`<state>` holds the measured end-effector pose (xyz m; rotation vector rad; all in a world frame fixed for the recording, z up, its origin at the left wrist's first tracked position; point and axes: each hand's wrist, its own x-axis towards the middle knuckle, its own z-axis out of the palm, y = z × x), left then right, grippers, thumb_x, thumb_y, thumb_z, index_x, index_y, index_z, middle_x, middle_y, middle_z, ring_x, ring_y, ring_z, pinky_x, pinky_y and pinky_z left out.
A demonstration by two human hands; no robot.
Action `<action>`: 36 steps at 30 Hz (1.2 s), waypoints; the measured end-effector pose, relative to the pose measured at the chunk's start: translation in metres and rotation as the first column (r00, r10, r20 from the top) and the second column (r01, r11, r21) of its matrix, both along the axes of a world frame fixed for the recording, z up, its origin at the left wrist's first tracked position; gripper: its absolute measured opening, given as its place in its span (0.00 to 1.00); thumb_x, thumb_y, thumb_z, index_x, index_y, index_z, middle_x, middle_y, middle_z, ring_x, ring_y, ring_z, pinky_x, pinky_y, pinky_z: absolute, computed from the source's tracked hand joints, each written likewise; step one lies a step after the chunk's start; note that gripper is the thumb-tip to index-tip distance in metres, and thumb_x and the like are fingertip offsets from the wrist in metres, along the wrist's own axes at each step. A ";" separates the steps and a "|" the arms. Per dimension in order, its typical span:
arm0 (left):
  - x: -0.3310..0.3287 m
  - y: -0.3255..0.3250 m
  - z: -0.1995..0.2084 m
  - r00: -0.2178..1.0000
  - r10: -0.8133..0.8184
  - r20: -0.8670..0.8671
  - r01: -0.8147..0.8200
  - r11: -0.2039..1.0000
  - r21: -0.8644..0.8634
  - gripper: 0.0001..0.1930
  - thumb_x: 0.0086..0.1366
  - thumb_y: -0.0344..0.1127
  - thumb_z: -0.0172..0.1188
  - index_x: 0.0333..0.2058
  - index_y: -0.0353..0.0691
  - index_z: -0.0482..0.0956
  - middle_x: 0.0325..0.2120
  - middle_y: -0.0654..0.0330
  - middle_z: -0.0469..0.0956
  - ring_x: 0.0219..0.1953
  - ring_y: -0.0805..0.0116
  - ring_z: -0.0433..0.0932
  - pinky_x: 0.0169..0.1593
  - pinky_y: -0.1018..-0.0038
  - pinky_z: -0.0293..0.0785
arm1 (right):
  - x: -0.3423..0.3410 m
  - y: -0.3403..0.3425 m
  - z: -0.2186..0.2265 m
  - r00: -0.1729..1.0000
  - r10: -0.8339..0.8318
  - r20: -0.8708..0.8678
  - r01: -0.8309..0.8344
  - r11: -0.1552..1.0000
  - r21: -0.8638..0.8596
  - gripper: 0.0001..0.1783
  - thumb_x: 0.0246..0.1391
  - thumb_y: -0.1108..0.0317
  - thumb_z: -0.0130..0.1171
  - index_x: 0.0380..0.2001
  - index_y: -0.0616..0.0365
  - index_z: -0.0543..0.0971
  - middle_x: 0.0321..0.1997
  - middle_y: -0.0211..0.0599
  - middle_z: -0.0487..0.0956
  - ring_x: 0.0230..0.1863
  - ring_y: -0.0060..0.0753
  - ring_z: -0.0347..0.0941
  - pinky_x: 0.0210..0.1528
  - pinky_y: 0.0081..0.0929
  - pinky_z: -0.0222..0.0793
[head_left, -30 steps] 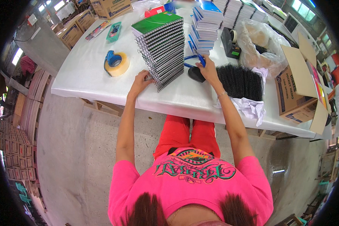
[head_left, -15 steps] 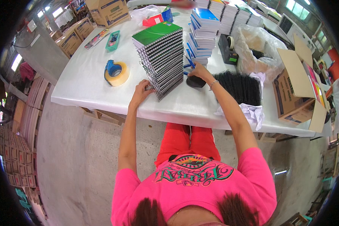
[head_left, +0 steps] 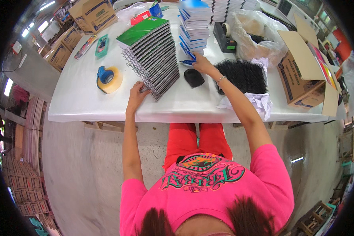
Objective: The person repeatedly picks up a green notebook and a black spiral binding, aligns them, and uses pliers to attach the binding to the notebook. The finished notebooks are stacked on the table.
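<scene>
A tall stack of spiral notebooks (head_left: 153, 59) with a green cover on top leans a little on the white table. At its lower left corner is my left hand (head_left: 137, 94), fingers closed on the bottom notebooks' edge. My right hand (head_left: 202, 63), right of the stack, grips blue-handled pliers (head_left: 188, 57); their jaws are hard to make out. Just below the pliers sits a dark rounded object (head_left: 194, 78). Behind my right hand rises a stack of blue-covered books (head_left: 194, 29). A pile of black binding coils (head_left: 241, 76) lies on white paper beside my right wrist.
A tape roll in a blue dispenser (head_left: 109, 80) and a green basket (head_left: 102, 46) lie to the left. Toward the back right stand a black tape dispenser (head_left: 224, 37), a clear plastic bag (head_left: 257, 29) and an open carton (head_left: 299, 84). The table's front edge (head_left: 177, 117) is near me.
The view has shifted, so the table's things sit further left and higher. My right hand has come away from the dark rounded object, with the pliers in it. My left hand stays at the stack's base.
</scene>
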<state>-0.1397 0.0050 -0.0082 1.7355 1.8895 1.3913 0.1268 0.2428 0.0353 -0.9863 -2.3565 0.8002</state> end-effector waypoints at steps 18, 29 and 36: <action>-0.002 0.006 -0.009 0.995 -0.041 0.095 0.045 0.998 -0.039 0.16 0.51 0.26 0.71 0.36 0.26 0.74 0.29 0.58 0.70 0.28 0.69 0.63 0.33 0.74 0.64 | 0.159 0.084 0.049 0.673 -0.497 -0.549 -0.205 0.587 -0.783 0.15 0.59 0.70 0.62 0.47 0.51 0.70 0.34 0.37 0.76 0.35 0.36 0.75 0.39 0.37 0.78; 0.006 0.007 -0.001 0.995 0.001 -0.099 0.000 1.000 0.014 0.19 0.48 0.32 0.73 0.39 0.33 0.78 0.30 0.55 0.75 0.27 0.62 0.68 0.33 0.70 0.66 | 0.111 0.100 0.026 0.750 -0.561 -0.351 0.256 0.735 -0.628 0.16 0.57 0.72 0.63 0.47 0.52 0.71 0.30 0.31 0.72 0.25 0.27 0.70 0.27 0.31 0.73; 0.002 0.015 -0.008 0.991 0.009 -0.130 -0.007 1.000 0.018 0.20 0.48 0.39 0.74 0.34 0.33 0.78 0.31 0.53 0.76 0.28 0.59 0.73 0.33 0.67 0.68 | 0.104 0.057 0.035 0.864 -0.342 -0.369 0.326 0.939 -0.106 0.15 0.56 0.65 0.63 0.44 0.54 0.73 0.30 0.25 0.72 0.28 0.19 0.67 0.29 0.21 0.66</action>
